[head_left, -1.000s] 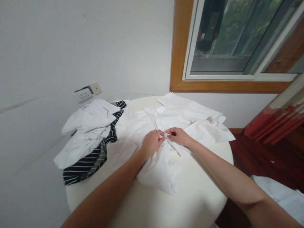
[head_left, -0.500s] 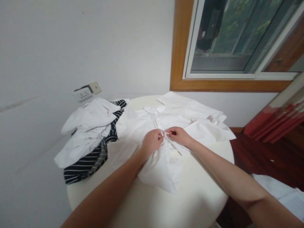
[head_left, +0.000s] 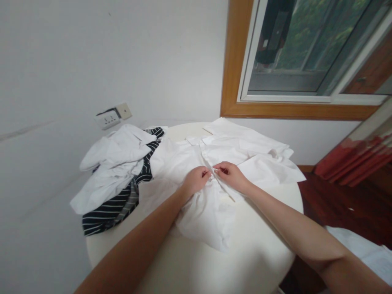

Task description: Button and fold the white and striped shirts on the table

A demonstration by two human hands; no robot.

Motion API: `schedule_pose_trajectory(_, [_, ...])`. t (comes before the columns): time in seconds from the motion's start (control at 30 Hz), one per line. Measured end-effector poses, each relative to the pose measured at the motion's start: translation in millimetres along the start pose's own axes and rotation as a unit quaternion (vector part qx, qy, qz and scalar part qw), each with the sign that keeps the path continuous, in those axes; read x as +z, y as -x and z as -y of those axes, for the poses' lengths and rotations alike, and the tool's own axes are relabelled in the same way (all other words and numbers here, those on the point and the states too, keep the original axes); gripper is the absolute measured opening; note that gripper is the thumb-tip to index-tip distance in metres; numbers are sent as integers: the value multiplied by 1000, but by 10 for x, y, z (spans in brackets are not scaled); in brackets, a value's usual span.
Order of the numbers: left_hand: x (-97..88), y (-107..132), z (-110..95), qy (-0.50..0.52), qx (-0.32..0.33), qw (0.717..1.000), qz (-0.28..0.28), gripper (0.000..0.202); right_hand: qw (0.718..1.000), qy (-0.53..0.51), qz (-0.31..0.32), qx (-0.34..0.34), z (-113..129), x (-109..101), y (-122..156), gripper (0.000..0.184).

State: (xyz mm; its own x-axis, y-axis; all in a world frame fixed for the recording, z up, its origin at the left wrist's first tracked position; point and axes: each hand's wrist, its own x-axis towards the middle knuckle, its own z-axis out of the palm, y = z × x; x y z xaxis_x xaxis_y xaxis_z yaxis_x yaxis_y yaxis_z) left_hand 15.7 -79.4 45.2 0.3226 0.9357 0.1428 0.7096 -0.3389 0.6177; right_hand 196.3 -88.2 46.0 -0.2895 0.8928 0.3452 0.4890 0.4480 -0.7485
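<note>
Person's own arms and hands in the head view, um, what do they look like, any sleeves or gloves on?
The slender, tapering left forearm and right forearm show no sleeve, watch or bracelet. The left hand and right hand are ungloved. I see no cables or markings; rings are too blurred to judge.

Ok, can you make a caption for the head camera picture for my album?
Left hand and right hand pinching a white shirt on a round table, beside piled clothes.

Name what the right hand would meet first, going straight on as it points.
Past the white garment it touches, the right hand would probably meet the left hand first; depth is unclear.
</note>
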Motion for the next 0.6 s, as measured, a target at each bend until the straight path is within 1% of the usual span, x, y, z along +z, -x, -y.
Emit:
schedule_pose_trajectory(0.17, [23, -27, 67, 53, -1, 999, 6, 22, 1000, 12, 14, 5, -11, 15, 9, 24])
schedule_pose_trajectory(0.33, [40, -53, 119, 114, -22, 993, 7, 21, 1000, 9, 18, 2, 18, -2, 15, 24])
schedule_pose_trajectory(0.6, [46, -62, 121, 87, -3, 996, 14, 21, 999, -25, 44, 19, 19, 2, 39, 26])
